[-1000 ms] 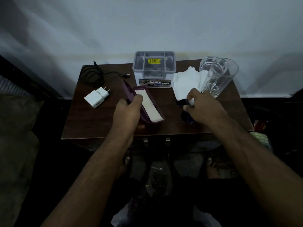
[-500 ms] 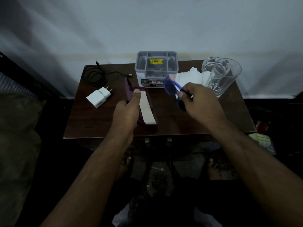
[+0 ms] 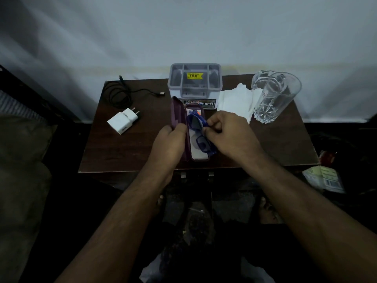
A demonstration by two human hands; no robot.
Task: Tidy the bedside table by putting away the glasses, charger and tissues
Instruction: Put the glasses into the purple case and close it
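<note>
Blue glasses (image 3: 197, 127) lie folded inside the open purple glasses case (image 3: 177, 111) at the middle of the dark wooden bedside table (image 3: 142, 152). My right hand (image 3: 228, 133) pinches the glasses frame from the right. My left hand (image 3: 169, 141) grips the case's raised lid at its near end. A white charger plug (image 3: 123, 120) lies at the left, with a coiled black cable (image 3: 120, 94) behind it. White tissues (image 3: 234, 101) are spread at the back right.
A grey plastic organiser box (image 3: 194, 84) with a yellow price sticker stands at the back centre. Two clear drinking glasses (image 3: 273, 97) stand at the back right, touching the tissues. A packet (image 3: 324, 178) lies on the floor at the right.
My right hand lifted the blue glasses from the table's right side, carried them left and lowered them into the open case. My left hand stayed on the case lid.
</note>
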